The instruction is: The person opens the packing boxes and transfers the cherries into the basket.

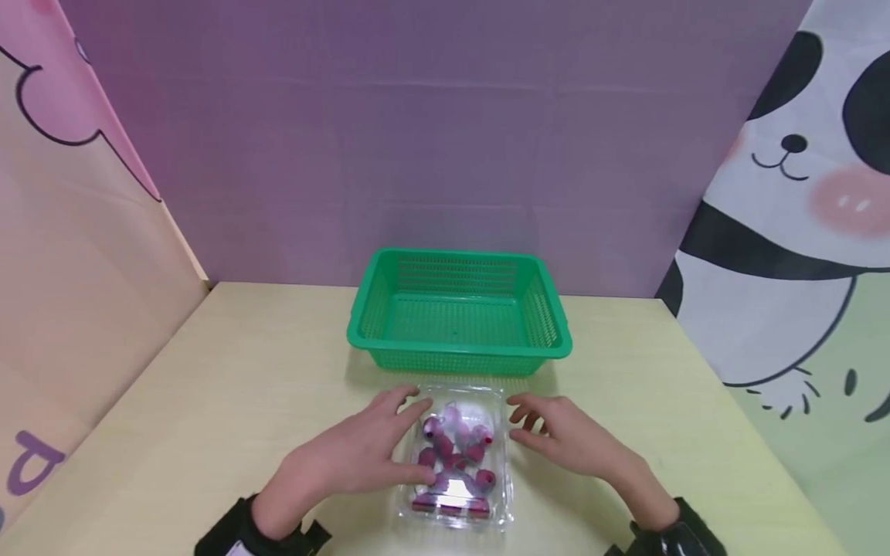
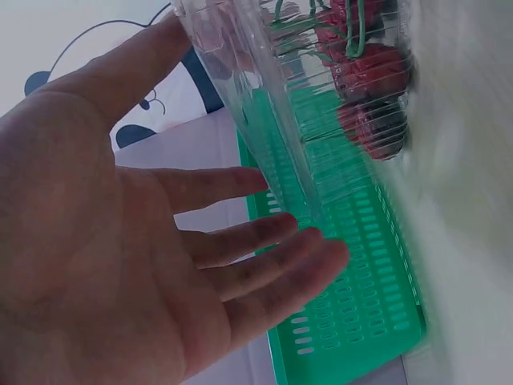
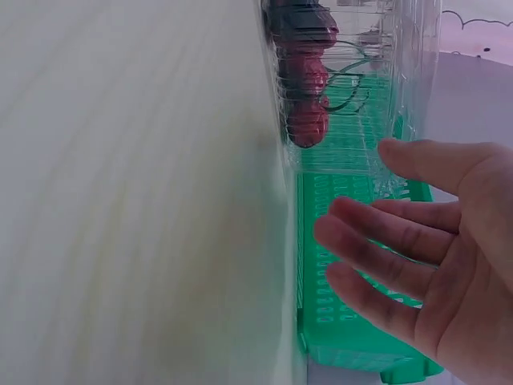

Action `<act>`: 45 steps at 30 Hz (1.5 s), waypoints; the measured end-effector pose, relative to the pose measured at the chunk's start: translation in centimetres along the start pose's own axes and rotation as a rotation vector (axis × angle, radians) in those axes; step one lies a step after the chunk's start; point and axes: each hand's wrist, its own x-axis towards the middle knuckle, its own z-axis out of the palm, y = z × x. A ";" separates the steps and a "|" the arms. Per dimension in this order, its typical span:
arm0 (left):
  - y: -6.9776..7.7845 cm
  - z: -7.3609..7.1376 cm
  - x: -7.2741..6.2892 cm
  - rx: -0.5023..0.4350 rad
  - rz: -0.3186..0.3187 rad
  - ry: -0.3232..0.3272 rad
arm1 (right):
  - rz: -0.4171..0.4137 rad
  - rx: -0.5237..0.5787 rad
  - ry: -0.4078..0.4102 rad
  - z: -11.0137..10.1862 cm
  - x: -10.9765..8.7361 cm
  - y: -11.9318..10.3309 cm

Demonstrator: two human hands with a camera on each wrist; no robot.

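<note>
Fingers of your left hand (image 1: 358,454) are standing apart and nearly straight, clamping nothing, with the thumb lying over the top of the clear plastic box (image 1: 504,463). That box is resting flat on the table (image 1: 278,371), between your two hands, apparently so that both long sides are staying within reach. Inside, dark red, rounded pieces (image 1: 443,445) are sitting clustered, and thin green strands (image 2: 357,34) are showing among them. Just behind, the green basket (image 1: 459,361) is standing upright, its open top facing up and its slotted walls showing. Your right hand (image 1: 566,432) is hovering beside the box's right edge, fingers bending slightly, apart, clasping nothing; whether its thumb is touching plastic, you cannot tell.
</note>
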 end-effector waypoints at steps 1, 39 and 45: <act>0.1 0.0 0.0 -0.001 -0.001 0.000 | 0.002 0.013 -0.004 0.0 0.0 0.0; 1.3 1.3 0.3 -0.016 0.128 0.066 | 0.143 0.528 -0.228 0.7 -0.5 -1.1; 2.1 2.0 0.3 0.063 0.220 0.064 | 0.164 0.595 -0.225 0.9 -0.2 -1.3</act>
